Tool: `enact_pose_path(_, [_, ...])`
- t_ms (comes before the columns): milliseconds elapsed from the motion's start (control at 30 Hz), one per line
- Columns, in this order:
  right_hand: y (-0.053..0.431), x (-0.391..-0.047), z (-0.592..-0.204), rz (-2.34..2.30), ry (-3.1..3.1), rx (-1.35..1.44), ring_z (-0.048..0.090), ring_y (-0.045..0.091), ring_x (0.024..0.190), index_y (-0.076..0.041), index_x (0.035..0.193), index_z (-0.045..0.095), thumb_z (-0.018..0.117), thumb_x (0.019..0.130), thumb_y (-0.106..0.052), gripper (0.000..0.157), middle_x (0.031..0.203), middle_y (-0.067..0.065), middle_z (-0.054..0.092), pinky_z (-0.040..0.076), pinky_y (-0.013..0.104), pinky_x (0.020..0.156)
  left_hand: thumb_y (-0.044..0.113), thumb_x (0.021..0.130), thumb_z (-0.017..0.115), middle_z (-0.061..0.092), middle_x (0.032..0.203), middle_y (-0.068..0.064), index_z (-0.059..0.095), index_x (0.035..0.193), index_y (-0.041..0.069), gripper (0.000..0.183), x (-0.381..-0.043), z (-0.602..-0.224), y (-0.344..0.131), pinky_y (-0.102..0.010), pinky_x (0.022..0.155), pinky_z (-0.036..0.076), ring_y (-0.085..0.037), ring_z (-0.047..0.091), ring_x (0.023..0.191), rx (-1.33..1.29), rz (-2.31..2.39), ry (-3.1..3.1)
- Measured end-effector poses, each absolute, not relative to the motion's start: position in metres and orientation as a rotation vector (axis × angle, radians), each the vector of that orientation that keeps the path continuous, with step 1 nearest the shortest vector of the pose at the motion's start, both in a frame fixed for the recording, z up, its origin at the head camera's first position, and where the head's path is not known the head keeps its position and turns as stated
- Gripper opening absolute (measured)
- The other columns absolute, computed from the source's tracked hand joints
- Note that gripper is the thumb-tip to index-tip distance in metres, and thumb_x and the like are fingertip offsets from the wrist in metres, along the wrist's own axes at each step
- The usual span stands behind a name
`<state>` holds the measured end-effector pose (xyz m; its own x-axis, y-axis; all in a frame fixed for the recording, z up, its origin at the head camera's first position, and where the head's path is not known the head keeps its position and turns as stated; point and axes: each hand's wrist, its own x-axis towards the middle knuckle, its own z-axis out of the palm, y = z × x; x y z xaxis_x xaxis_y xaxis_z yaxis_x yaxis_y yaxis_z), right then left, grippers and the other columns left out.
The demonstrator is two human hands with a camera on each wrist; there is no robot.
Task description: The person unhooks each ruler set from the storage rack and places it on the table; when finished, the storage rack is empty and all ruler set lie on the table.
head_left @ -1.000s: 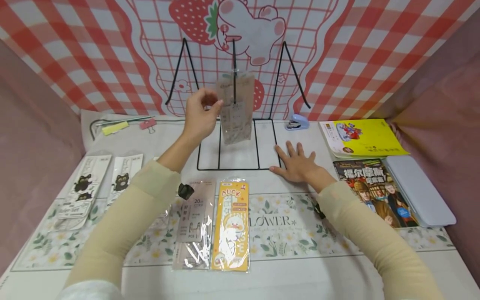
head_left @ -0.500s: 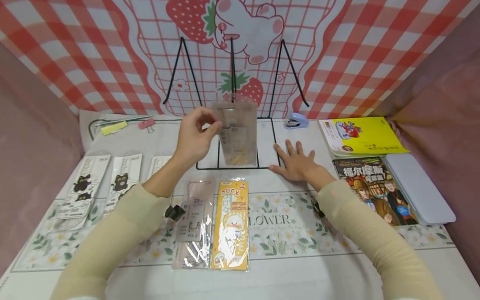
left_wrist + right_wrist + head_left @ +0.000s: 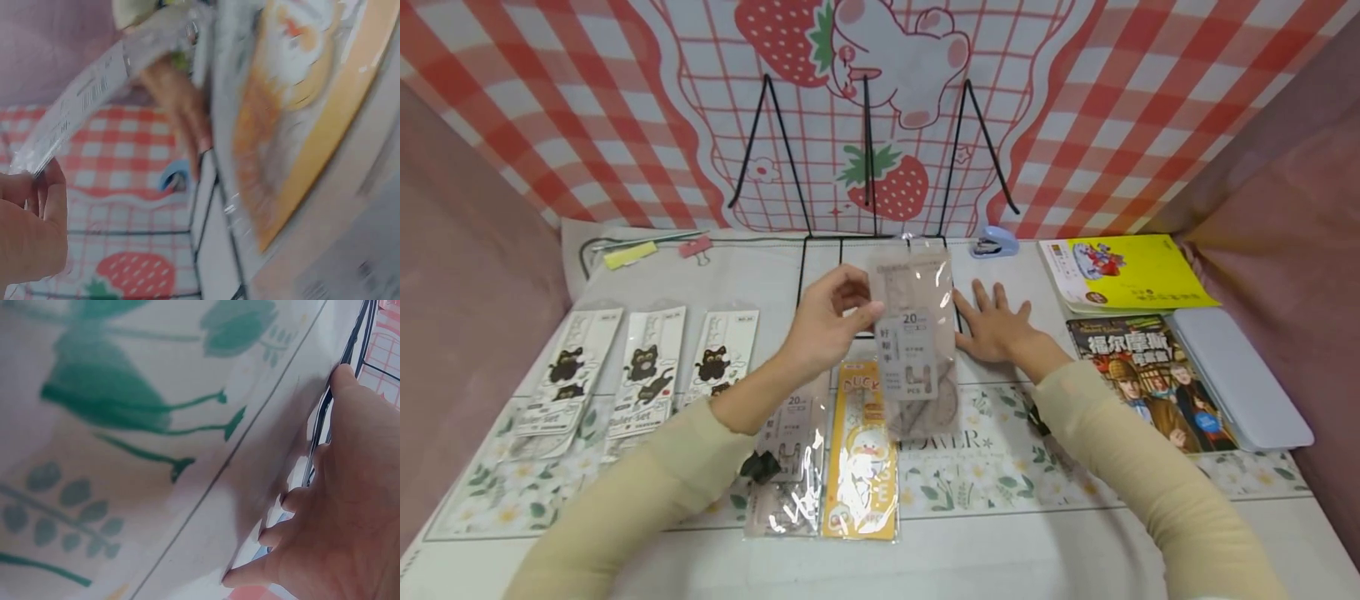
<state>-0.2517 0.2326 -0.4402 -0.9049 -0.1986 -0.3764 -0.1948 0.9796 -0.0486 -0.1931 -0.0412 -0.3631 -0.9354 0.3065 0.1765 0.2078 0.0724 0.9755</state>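
Observation:
My left hand (image 3: 835, 317) pinches the left edge of a clear ruler set packet (image 3: 917, 350), printed 20 cm, between thumb and fingers. It is held up in front of the black wire rack (image 3: 868, 142), overlapping the yellow duck packet (image 3: 859, 467) in the head view. A matching pinkish ruler packet (image 3: 788, 467) lies beside the duck one. In the left wrist view, the held packet (image 3: 81, 103) is seen nearly edge-on, with a barcode. My right hand (image 3: 996, 333) lies palm down, fingers spread, at the right side of the rack's base.
Several black-cat ruler sets (image 3: 643, 367) lie at left. Behind them are a pink binder clip (image 3: 695, 247) and a yellow strip (image 3: 630, 256). A lilac stapler (image 3: 995, 242) stands behind my right hand; a yellow book (image 3: 1138, 275), a comic-style book (image 3: 1138, 375) and a grey case (image 3: 1240, 379) lie right.
My left hand has drawn the ruler packet down and off the rack's middle hook, then forward and to the right. The right hand has stayed in place.

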Motion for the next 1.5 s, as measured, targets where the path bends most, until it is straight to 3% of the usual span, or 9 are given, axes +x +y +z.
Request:
enact_pose_path(167, [0.229, -0.251, -0.441, 0.001, 2.724, -0.28, -0.008, 0.049, 0.148, -0.027, 0.156, -0.002, 0.034, 0.097, -0.057, 0.075, 0.163, 0.016, -0.011, 0.005, 0.083, 0.108, -0.006, 0.088, 0.062, 0.058, 0.098, -0.011, 0.034, 0.141, 0.014, 0.064, -0.188, -0.385, -0.026, -0.046, 0.07, 0.061, -0.014, 0.063, 0.077, 0.561, 1.847, 2.198])
enact_pose_path(300, [0.227, -0.251, -0.441, 0.015, 2.737, -0.28, -0.008, 0.049, 0.148, -0.029, 0.156, -0.004, 0.032, 0.098, -0.055, 0.073, 0.163, 0.016, -0.011, 0.005, 0.082, 0.108, -0.008, 0.088, 0.061, 0.053, 0.096, -0.008, 0.033, 0.141, 0.023, 0.068, -0.184, -0.399, -0.018, -0.053, 0.068, 0.059, -0.018, 0.064, 0.073, 0.566, 1.736, 2.165])
enact_pose_path(533, [0.226, -0.25, -0.442, 0.017, 2.771, -0.291, -0.005, 0.05, 0.148, -0.031, 0.155, -0.005, 0.028, 0.095, -0.068, 0.078, 0.164, 0.017, -0.009, 0.008, 0.081, 0.109, -0.006, 0.087, 0.063, 0.053, 0.108, -0.011, 0.034, 0.142, 0.019, 0.067, -0.175, -0.415, -0.012, -0.039, 0.068, 0.063, -0.018, 0.066, 0.072, 0.443, 1.54, 2.117])
enact_pose_path(700, [0.225, -0.25, -0.441, 0.009, 2.776, -0.296, -0.005, 0.05, 0.148, -0.03, 0.155, -0.005, 0.026, 0.092, -0.074, 0.084, 0.163, 0.018, -0.009, 0.008, 0.082, 0.108, 0.003, 0.089, 0.065, 0.054, 0.124, -0.014, 0.033, 0.147, 0.017, 0.068, -0.171, -0.418, -0.013, -0.031, 0.074, 0.062, -0.016, 0.069, 0.085, 0.385, 1.351, 2.176])
enact_pose_path(933, [0.226, -0.251, -0.439, 0.002, 2.775, -0.303, -0.005, 0.052, 0.147, -0.029, 0.156, -0.005, 0.027, 0.092, -0.074, 0.085, 0.163, 0.019, -0.008, 0.009, 0.083, 0.107, 0.015, 0.09, 0.066, 0.057, 0.135, -0.012, 0.034, 0.148, 0.019, 0.066, -0.17, -0.417, -0.014, -0.039, 0.097, 0.055, -0.022, 0.067, 0.106, 0.385, 1.218, 2.286])
enact_pose_path(1400, [0.228, -0.248, -0.444, -0.021, 2.773, -0.297, -0.004, 0.051, 0.148, -0.028, 0.156, -0.003, 0.029, 0.092, -0.072, 0.084, 0.163, 0.019, -0.007, 0.008, 0.082, 0.108, 0.021, 0.091, 0.065, 0.054, 0.144, -0.007, 0.039, 0.147, 0.017, 0.061, -0.163, -0.413, -0.016, -0.047, 0.112, 0.043, -0.03, 0.056, 0.128, 0.272, 1.205, 2.321])
enact_pose_path(1500, [0.228, -0.248, -0.445, -0.02, 2.773, -0.296, -0.004, 0.051, 0.148, -0.027, 0.156, -0.002, 0.029, 0.092, -0.072, 0.084, 0.163, 0.019, -0.007, 0.008, 0.082, 0.108, 0.021, 0.092, 0.063, 0.054, 0.144, -0.007, 0.039, 0.146, 0.015, 0.06, -0.163, -0.414, -0.018, -0.045, 0.109, 0.047, -0.029, 0.058, 0.127, 0.312, 1.234, 2.299])
